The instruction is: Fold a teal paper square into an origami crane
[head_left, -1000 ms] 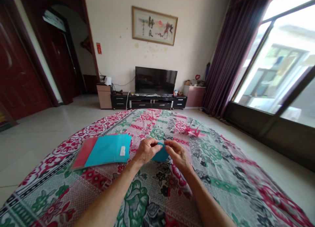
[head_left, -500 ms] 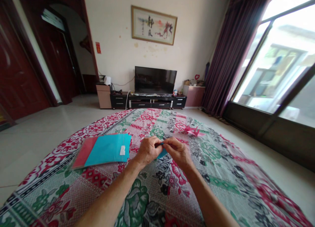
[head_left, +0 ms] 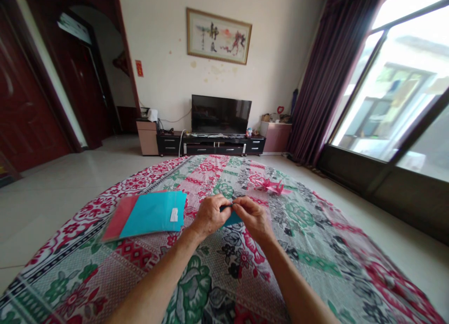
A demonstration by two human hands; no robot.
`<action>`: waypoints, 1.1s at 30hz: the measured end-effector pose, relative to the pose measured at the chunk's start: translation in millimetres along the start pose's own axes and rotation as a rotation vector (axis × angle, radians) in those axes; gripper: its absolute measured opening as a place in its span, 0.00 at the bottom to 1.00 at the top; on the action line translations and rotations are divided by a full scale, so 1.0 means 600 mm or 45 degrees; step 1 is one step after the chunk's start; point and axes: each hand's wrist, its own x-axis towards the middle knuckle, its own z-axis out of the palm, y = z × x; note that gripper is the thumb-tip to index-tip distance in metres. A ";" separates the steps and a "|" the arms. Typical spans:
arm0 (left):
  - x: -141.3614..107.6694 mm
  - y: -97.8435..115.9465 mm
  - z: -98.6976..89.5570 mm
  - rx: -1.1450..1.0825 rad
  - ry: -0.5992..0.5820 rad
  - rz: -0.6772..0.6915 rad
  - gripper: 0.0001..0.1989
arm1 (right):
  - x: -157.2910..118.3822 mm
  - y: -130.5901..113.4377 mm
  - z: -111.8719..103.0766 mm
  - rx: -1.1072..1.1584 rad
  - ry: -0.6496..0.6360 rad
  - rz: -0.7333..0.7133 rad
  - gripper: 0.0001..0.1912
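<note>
A small piece of blue paper (head_left: 232, 219) is pinched between my two hands above the middle of the patterned tablecloth (head_left: 245, 291). My left hand (head_left: 213, 213) grips its upper left part with thumb and forefinger. From the other side my right hand (head_left: 253, 215) pinches it, the fingertips of both hands almost meeting. Most of the paper hides behind the fingers, so its folds cannot be made out. To the left lies a pack of blue and red paper sheets (head_left: 154, 214) in a clear sleeve with a white label. Beyond my right hand sit pink folded paper cranes (head_left: 275, 187).
The round table's cloth reaches toward a low black TV cabinet (head_left: 213, 146) with a television (head_left: 220, 114) on it. A purple curtain (head_left: 315, 80) and a large window (head_left: 403, 90) are on the right. Dark red doors (head_left: 28, 94) stand at the left.
Both hands stay in nearly the same place. The blue paper below the fingers has tilted slightly and looks darker, with a bit more of it showing.
</note>
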 end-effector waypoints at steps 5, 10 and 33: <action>-0.004 -0.004 -0.001 -0.121 0.045 -0.004 0.09 | 0.002 0.012 -0.014 0.142 0.074 0.037 0.10; -0.012 -0.012 0.002 -0.268 0.113 -0.094 0.15 | 0.007 0.027 -0.032 0.453 0.157 0.142 0.11; -0.018 -0.011 0.024 -0.900 -0.120 -0.310 0.19 | 0.005 0.036 -0.017 0.586 0.207 0.211 0.12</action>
